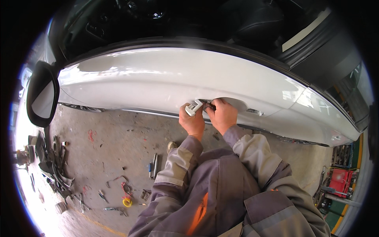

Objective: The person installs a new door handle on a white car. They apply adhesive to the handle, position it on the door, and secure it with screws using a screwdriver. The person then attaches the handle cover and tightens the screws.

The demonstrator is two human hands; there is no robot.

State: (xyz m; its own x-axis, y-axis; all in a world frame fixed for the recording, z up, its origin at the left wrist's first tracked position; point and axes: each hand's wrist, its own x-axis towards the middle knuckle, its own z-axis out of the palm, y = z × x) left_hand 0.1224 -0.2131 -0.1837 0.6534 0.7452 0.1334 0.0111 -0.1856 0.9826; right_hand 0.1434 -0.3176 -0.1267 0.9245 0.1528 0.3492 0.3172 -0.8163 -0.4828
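In front of me is the white car door [166,75], with a recess for a handle in its outer panel. My left hand [192,123] is closed at the recess's left end, its fingers round a small white bracket-shaped part [193,108] with hooked ends. Right beside it, my right hand [224,114] pinches at a dark gap in the door, its thumb and forefinger close to the left fingertips. Something dark shows between the two hands; its kind is hidden by the fingers. To the right of the hands, a small slot [254,111] opens in the panel.
A black side mirror [42,94] juts out at the far left. On the concrete floor [114,150] lie several tools, a yellow tape roll [127,202] and a heap of dark parts [55,162]. A red case [340,181] stands at the right among other equipment.
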